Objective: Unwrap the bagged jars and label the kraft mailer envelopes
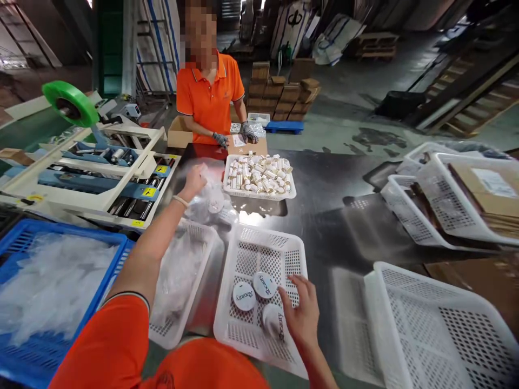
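Observation:
My left hand reaches forward, its fingers closed on the top of a clear plastic bag. Round white pieces show through the plastic on the tabletop there. Over the right side of a white perforated basket is my right hand, fingers apart and nothing visible in them. Three round white containers with printed lids lie in that basket: one left, one at the back, and one beside my right fingers. Whether the fingers touch it I cannot tell.
A white tray of small white-and-gold bottles stands ahead. Clear bags fill a white basket and a blue crate. A tape machine is left; more white baskets stand right. A gloved co-worker handles a carton opposite.

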{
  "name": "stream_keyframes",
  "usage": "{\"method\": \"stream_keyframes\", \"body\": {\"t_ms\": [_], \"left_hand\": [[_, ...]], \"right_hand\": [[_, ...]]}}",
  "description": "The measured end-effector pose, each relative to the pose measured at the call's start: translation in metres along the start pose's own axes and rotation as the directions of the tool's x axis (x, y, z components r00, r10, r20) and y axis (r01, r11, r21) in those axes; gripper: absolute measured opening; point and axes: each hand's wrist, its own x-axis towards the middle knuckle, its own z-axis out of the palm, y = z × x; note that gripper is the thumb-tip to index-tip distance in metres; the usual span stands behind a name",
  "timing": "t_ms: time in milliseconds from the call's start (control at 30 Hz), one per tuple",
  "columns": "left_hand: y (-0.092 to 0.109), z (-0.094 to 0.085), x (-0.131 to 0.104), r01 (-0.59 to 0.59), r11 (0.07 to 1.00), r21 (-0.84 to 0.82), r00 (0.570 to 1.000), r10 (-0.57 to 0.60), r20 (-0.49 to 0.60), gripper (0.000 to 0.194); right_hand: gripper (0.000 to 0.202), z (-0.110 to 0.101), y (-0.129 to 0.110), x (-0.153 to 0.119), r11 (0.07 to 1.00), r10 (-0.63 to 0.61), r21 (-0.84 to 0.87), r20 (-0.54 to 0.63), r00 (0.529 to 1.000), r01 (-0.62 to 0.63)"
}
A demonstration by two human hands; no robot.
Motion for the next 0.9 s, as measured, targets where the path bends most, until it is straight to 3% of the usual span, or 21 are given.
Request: {"method": "stream_keyframes", "body": {"t_ms": [67,133,233,333,433,533,600,667,733,800,900], "left_hand": [[-0.014,0.007,0.016,0.059,0.998,0.009,0.998,-0.06,0.01,0.047],[-0.026,0.021,0.015,0.102,0.995,0.013,0.994,-0.102,0.039,0.035],[-0.04,0.047,-0.004,0.148,0.989,0.011,0.984,-0.148,0.102,0.014],[-0.046,0.064,-0.024,0.192,0.981,0.003,0.967,-0.19,0.168,0.02],[-0.051,0.054,-0.035,0.185,0.983,-0.008,0.959,-0.179,0.218,0.019],[-0.064,0.007,-0.06,0.149,0.985,-0.082,0.963,-0.126,0.24,0.036],[-0.073,-0.036,-0.096,0.156,0.971,-0.179,0.955,-0.101,0.28,0.043],[-0.078,-0.074,-0.149,0.213,0.949,-0.234,0.925,-0.119,0.361,0.04],[-0.081,-0.093,-0.208,0.314,0.924,-0.218,0.881,-0.197,0.43,0.028],[-0.079,-0.09,-0.262,0.39,0.907,-0.158,0.848,-0.287,0.446,0.021],[-0.069,-0.061,-0.317,0.461,0.885,-0.069,0.834,-0.405,0.375,0.028]], "right_hand": [[0.043,-0.005,0.013,-0.022,0.997,0.073,-0.037,0.01,0.997,-0.072],[0.044,-0.009,0.025,-0.038,0.988,0.138,-0.065,0.012,0.99,-0.137],[0.046,-0.014,0.036,-0.05,0.978,0.185,-0.098,0.013,0.983,-0.183],[0.045,-0.014,0.036,-0.048,0.977,0.191,-0.106,0.067,0.979,-0.184],[0.045,-0.011,0.026,-0.038,0.983,0.169,-0.092,0.126,0.978,-0.158],[0.042,0.003,0.012,-0.026,0.99,0.144,-0.032,0.2,0.969,-0.14],[0.038,0.019,-0.002,-0.021,0.988,0.126,0.049,0.279,0.952,-0.145],[0.034,0.042,-0.019,-0.017,0.977,0.079,0.156,0.38,0.922,-0.148],[0.029,0.071,-0.041,-0.015,0.954,-0.004,0.263,0.49,0.872,-0.144],[0.024,0.106,-0.066,-0.014,0.926,-0.101,0.35,0.594,0.798,-0.143],[0.027,0.161,-0.101,-0.014,0.898,-0.184,0.411,0.677,0.713,-0.158]]}}
